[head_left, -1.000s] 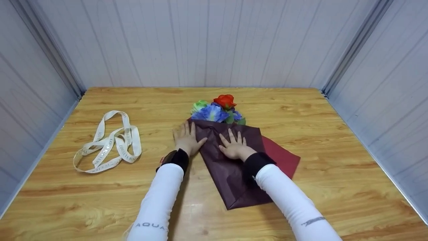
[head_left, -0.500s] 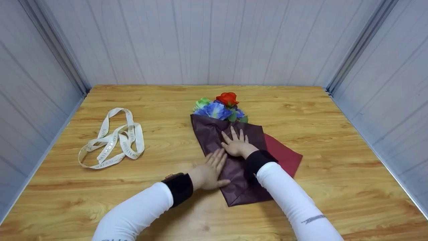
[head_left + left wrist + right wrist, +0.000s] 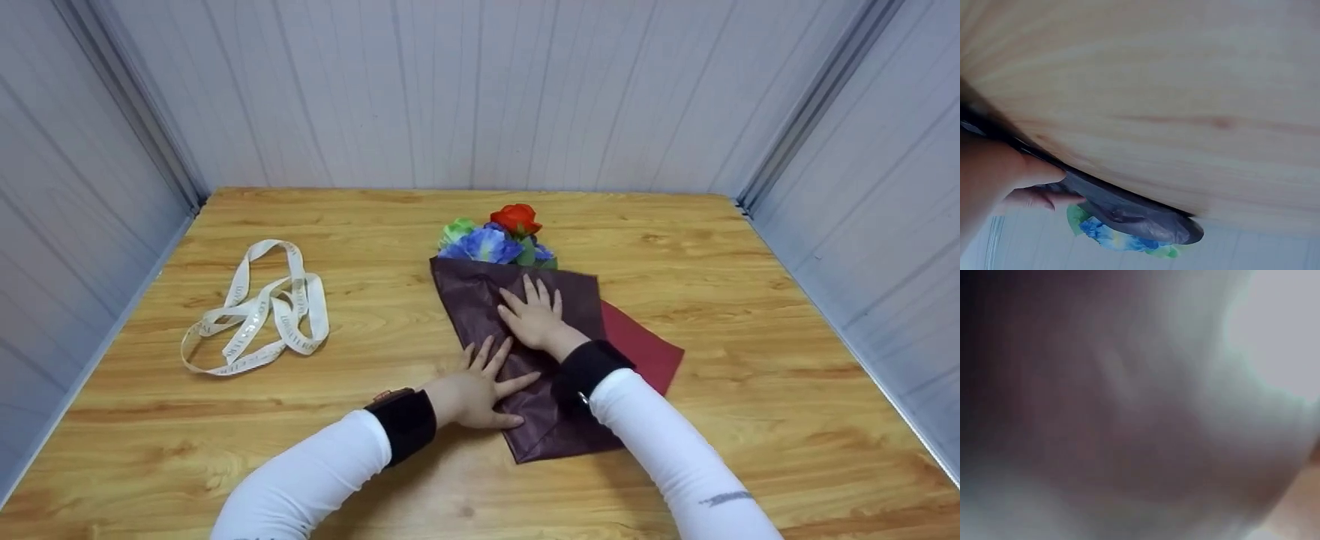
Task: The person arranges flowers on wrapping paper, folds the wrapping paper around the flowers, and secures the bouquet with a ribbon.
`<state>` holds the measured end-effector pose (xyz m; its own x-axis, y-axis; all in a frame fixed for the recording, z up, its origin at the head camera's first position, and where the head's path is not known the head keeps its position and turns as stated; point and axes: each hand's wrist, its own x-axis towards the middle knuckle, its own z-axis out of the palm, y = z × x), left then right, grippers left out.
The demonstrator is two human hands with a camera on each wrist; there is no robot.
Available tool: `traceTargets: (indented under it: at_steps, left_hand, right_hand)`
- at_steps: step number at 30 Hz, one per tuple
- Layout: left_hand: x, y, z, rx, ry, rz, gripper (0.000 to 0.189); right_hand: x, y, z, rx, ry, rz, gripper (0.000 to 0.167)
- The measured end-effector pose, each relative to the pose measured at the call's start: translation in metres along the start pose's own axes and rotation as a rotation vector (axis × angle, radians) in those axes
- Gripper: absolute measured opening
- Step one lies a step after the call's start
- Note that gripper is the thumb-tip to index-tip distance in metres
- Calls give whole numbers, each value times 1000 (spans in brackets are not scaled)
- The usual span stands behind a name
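Purple paper under the splayed left hand and right hand partly covers flowers toward the counter's back edge, folding seemingly half done: red flap unfolded, ribbon loose near the left edge.

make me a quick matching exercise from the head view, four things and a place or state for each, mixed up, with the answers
Things
1. white ribbon
2. red rose
3. left hand
4. red sheet

Places and states
A. shows to the right of the dark paper
B. lies in loose loops on the table
C. spread across the dark paper's left edge
D. sits beyond the dark paper's far edge

Pairs: 1-B, 2-D, 3-C, 4-A
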<state>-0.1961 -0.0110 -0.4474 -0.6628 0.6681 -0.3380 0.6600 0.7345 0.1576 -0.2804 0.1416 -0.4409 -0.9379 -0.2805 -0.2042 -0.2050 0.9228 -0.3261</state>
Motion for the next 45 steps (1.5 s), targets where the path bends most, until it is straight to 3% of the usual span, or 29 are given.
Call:
traceTargets:
  at_steps: [4, 8, 11, 14, 19, 23, 26, 30, 32, 37, 45]
  left_hand:
    - [1, 5, 0, 81, 36, 27, 67]
    - [0, 10, 5, 234, 86, 141, 60]
    - [-2, 13, 8, 294, 106, 235, 54]
    - [-4, 16, 10, 297, 90, 286, 50]
    - [-6, 19, 11, 298, 69, 332, 48]
    - [-5, 19, 8, 248, 40, 331, 54]
    - [-3, 12, 4, 137, 25, 262, 66]
    - [7, -11, -5, -66, 30, 57, 73]
    - [15, -27, -10, -131, 47, -56, 72]
    - [32, -67, -17, -167, 121, -268, 80]
    - [45, -97, -24, -217, 227, -448, 78]
  right_hand:
    - [-7, -1, 0, -40, 210, -187, 32]
    - [-10, -2, 2, -50, 264, -321, 19]
    - [-11, -3, 3, -59, 215, -320, 22]
    - [-12, -3, 3, -138, 102, -276, 38]
    - [-13, -4, 3, -289, -82, -194, 60]
    - [-12, -1, 2, -221, -159, -133, 58]
    - [-11, 0, -2, -45, -153, -115, 54]
    - [-11, 1, -5, 132, -110, -124, 54]
    - [-11, 1, -4, 146, -114, -127, 54]
    - [-11, 0, 1, 113, -127, -118, 56]
    - [-9, -2, 6, 84, -134, -110, 57]
